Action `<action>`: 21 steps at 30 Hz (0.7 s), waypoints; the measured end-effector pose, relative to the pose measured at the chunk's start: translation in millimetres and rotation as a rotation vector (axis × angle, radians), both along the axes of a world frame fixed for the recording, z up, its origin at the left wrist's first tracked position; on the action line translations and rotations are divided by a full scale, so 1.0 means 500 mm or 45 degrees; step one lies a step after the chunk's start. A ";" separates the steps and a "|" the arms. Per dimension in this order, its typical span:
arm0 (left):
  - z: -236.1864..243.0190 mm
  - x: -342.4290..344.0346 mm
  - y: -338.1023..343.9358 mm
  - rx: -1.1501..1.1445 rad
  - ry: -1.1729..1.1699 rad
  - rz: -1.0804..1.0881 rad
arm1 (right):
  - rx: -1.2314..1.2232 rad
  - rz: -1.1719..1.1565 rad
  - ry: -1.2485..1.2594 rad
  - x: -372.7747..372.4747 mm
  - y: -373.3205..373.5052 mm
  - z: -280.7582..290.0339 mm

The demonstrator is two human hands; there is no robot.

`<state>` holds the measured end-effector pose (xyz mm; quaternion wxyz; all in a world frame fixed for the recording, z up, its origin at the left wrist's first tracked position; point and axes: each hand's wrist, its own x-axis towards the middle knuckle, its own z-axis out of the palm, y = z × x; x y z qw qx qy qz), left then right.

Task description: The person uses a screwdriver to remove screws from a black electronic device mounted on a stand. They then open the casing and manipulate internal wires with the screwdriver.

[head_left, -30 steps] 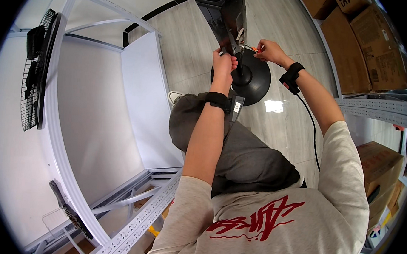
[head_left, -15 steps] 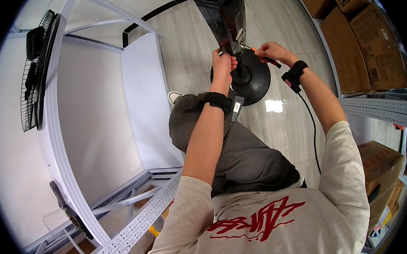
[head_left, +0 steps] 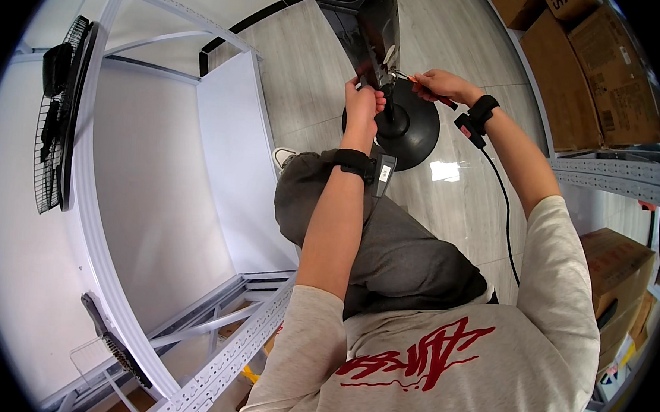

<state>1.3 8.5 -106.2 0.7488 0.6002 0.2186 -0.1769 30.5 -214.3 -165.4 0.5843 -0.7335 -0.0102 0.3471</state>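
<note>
While my curled left hand [head_left: 364,105] likely steadies the black column [head_left: 362,40] over its round base [head_left: 415,145], pinch hidden, can't tell; my right hand [head_left: 442,83] grips an orange-black tool [head_left: 446,102], tip column-side.

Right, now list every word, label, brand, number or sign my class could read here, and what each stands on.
Light shirt: large red lettering, not copied here.
Top-right box: bold dark letters, not copied either.
Brown box below it: print too small to read.
Lower-right carton: reddish print, too blurred.
Left wrist device: white label, too small.
Right wrist device: red label, too small.
</note>
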 end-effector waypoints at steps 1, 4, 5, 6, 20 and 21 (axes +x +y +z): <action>-0.001 0.000 0.001 0.000 0.005 0.004 | -0.001 0.001 -0.019 0.000 0.005 0.007; -0.004 -0.001 0.011 0.004 0.007 0.027 | -0.178 -0.074 -0.116 -0.018 0.030 0.058; -0.001 -0.003 0.008 0.003 -0.002 0.025 | -0.268 -0.123 -0.155 -0.029 0.034 0.082; 0.002 -0.005 0.006 0.001 -0.010 0.024 | -0.240 -0.158 -0.203 -0.030 0.035 0.071; -0.002 -0.002 0.002 0.017 -0.012 0.014 | -0.022 -0.140 -0.136 -0.009 0.022 0.000; -0.003 -0.001 0.002 0.021 -0.009 0.015 | -0.101 -0.138 -0.351 -0.010 0.021 -0.009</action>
